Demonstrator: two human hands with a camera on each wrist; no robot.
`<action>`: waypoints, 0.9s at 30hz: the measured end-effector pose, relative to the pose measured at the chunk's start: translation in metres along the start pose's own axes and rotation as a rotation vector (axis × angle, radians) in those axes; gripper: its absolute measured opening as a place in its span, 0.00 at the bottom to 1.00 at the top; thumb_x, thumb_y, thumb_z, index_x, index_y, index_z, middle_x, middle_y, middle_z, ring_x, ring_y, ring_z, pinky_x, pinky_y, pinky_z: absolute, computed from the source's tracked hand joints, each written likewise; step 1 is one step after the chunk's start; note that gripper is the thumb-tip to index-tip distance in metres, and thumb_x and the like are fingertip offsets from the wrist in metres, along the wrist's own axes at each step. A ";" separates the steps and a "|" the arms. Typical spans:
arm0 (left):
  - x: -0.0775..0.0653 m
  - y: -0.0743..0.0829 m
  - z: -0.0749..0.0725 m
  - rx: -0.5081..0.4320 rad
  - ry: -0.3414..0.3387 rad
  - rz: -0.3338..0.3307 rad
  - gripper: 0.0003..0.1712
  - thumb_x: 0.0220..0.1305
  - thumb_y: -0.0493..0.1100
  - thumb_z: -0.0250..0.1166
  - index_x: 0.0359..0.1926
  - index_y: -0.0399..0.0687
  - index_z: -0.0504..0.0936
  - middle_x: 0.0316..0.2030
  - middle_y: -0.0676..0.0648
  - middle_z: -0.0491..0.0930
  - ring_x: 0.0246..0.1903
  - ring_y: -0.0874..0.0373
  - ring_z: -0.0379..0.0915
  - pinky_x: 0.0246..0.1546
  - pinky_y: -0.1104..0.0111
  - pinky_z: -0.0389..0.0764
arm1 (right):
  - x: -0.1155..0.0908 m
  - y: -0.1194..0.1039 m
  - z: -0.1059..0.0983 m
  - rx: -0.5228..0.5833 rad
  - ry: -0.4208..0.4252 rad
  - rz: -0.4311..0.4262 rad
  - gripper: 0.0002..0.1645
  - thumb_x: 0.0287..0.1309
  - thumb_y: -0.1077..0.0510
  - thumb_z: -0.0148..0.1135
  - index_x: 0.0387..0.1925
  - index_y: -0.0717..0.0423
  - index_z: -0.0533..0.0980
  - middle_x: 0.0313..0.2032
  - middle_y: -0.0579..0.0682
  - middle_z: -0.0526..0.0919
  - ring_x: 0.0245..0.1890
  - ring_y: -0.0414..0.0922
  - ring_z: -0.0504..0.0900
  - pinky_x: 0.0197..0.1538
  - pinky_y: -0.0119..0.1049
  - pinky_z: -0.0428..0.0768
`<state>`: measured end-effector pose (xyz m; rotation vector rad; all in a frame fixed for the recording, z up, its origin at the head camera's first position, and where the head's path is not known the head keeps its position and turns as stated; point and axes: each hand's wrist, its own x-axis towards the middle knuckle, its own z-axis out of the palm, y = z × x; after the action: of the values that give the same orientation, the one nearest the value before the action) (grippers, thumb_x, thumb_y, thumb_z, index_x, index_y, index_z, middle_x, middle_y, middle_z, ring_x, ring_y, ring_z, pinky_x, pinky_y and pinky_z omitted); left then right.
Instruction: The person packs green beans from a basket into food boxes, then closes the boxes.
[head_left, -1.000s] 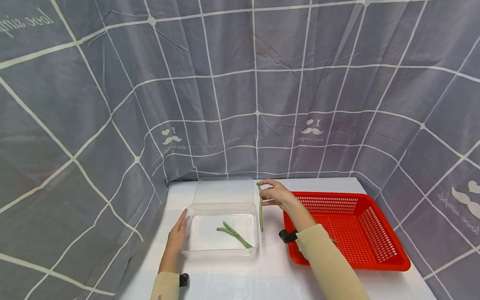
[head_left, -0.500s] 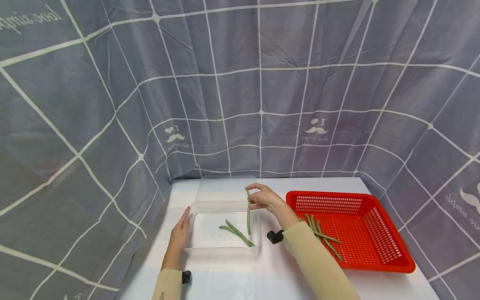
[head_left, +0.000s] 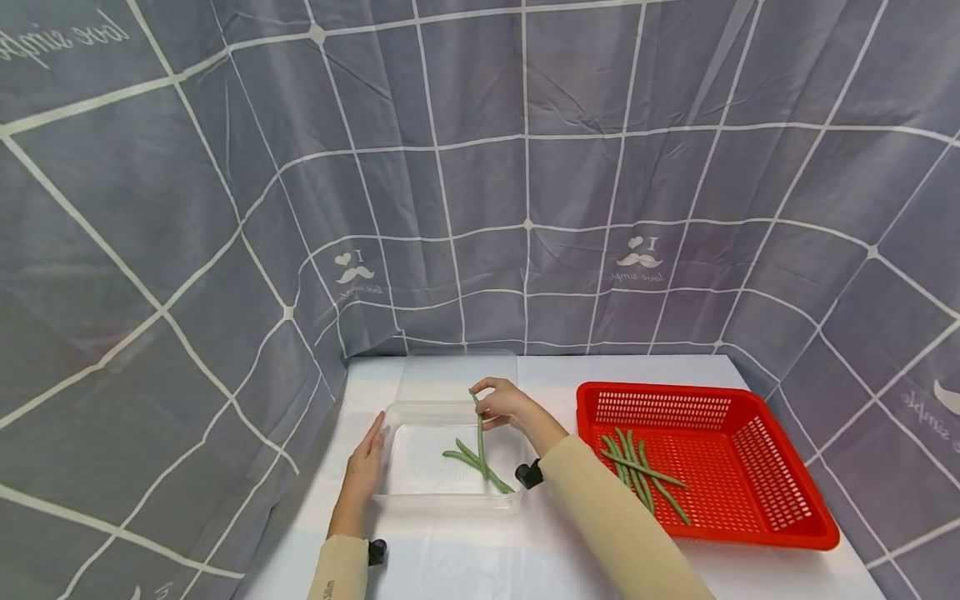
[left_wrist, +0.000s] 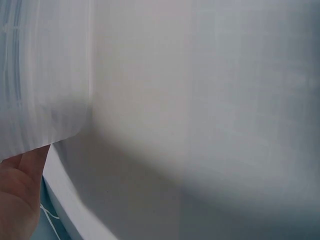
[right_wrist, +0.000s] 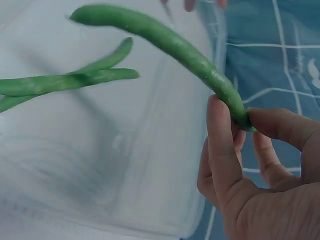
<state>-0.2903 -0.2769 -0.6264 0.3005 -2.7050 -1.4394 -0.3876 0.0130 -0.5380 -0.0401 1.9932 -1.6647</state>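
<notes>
My right hand (head_left: 512, 407) pinches one end of a green bean (head_left: 481, 433) and holds it over a clear plastic container (head_left: 435, 501). In the right wrist view the held green bean (right_wrist: 182, 54) curves up and left from the thumb and fingers. Two more green beans (right_wrist: 55, 84) lie crossed on the container floor. My left hand (head_left: 363, 468) rests with straight fingers against the container's left side. From the left wrist view, part of that left hand (left_wrist: 22, 190) shows at the translucent wall (left_wrist: 55, 85).
A red perforated basket (head_left: 738, 475) stands to the right with several green beans (head_left: 666, 477) at its left side. Behind the container lies a clear flat lid (head_left: 457, 369) on the white table (head_left: 555, 533). A grey gridded curtain (head_left: 480, 192) encloses the back and sides.
My right hand has carried the green bean leftward from beside the basket to over the container, and lowered it. The left hand stays at the container's side.
</notes>
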 end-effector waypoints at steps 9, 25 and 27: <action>0.001 0.000 0.001 0.005 -0.002 -0.019 0.31 0.89 0.53 0.40 0.86 0.62 0.53 0.83 0.38 0.54 0.82 0.32 0.50 0.81 0.36 0.54 | 0.009 0.015 0.017 -0.104 0.011 0.042 0.28 0.60 0.77 0.61 0.62 0.63 0.77 0.29 0.50 0.76 0.26 0.42 0.79 0.36 0.40 0.93; -0.001 -0.001 0.002 0.015 0.008 -0.012 0.30 0.89 0.51 0.40 0.86 0.59 0.54 0.81 0.36 0.58 0.81 0.30 0.52 0.81 0.35 0.54 | 0.005 0.029 0.044 -0.338 0.059 0.100 0.24 0.57 0.80 0.60 0.54 0.65 0.80 0.21 0.49 0.72 0.21 0.40 0.73 0.45 0.48 0.94; -0.001 -0.001 0.002 0.013 0.011 -0.011 0.30 0.89 0.51 0.40 0.85 0.58 0.55 0.81 0.36 0.60 0.81 0.30 0.52 0.81 0.34 0.54 | 0.007 0.030 0.045 -0.372 0.064 0.100 0.22 0.57 0.79 0.61 0.52 0.64 0.81 0.22 0.49 0.73 0.20 0.41 0.73 0.43 0.47 0.94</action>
<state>-0.2898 -0.2754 -0.6283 0.3228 -2.7091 -1.4197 -0.3656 -0.0231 -0.5720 -0.0209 2.2889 -1.2304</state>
